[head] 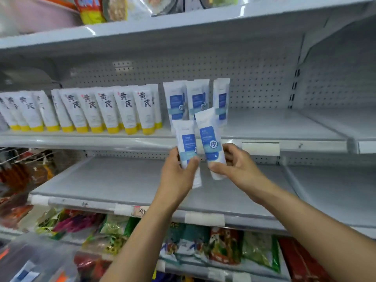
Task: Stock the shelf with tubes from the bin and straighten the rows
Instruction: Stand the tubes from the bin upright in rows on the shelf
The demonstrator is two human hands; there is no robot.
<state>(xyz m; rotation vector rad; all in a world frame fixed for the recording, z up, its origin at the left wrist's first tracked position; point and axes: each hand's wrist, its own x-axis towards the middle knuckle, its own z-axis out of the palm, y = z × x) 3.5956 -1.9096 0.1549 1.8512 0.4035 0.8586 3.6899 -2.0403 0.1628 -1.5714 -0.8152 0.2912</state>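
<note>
While the left hand (179, 169) gripped one blue-label tube (185, 142) and the right hand (238, 165) a second tube (209, 139), both near upright at frame centre, the shelved row (195, 98) stood just above, with bare shelf (274, 123) to the right.

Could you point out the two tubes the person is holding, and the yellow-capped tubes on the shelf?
Left-held tube (188, 143): head view, on its blue label.
Right-held tube (208, 137): head view, on its blue label.
Yellow-capped tubes (130, 117): head view, white body of one tube.
</note>
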